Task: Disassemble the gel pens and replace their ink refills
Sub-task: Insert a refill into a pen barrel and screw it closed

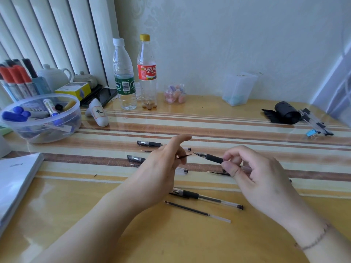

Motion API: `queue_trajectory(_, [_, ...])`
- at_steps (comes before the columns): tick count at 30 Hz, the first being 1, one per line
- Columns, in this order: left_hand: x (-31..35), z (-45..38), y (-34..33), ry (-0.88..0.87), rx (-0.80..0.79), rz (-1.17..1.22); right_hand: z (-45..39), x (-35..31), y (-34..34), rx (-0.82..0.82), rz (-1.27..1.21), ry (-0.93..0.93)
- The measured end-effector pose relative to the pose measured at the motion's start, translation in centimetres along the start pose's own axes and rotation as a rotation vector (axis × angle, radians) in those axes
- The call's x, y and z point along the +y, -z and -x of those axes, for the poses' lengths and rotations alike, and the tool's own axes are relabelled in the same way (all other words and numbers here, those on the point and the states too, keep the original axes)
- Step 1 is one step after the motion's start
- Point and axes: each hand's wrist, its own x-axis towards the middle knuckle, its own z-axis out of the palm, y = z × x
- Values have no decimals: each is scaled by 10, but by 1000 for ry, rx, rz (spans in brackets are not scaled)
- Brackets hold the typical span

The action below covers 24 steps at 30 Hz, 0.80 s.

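Both forearms are showing bare from the bottom edge of the view up to the hands, with no sleeve reaching into view on either side. The left hand (161, 166) is wearing nothing: no ring, no watch, no band at the wrist. The right hand (254, 179) is also showing bare fingers, no ring visible. Around the right wrist a thin bracelet (315, 242) is sitting, a fine dark chain or cord, slim and loosely draped across the wrist; its details are too small to make out. The nails that are showing, on the right thumb and fingers, are looking short and unpainted.
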Motion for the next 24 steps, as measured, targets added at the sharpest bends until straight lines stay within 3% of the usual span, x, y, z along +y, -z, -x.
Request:
queue_trajectory(10, [4, -1, 1, 110, 64, 49, 0, -6, 3, -30, 84, 17])
queue_trajectory(24, [6, -1, 0, 38, 2, 4, -2, -8, 9, 19, 134, 65])
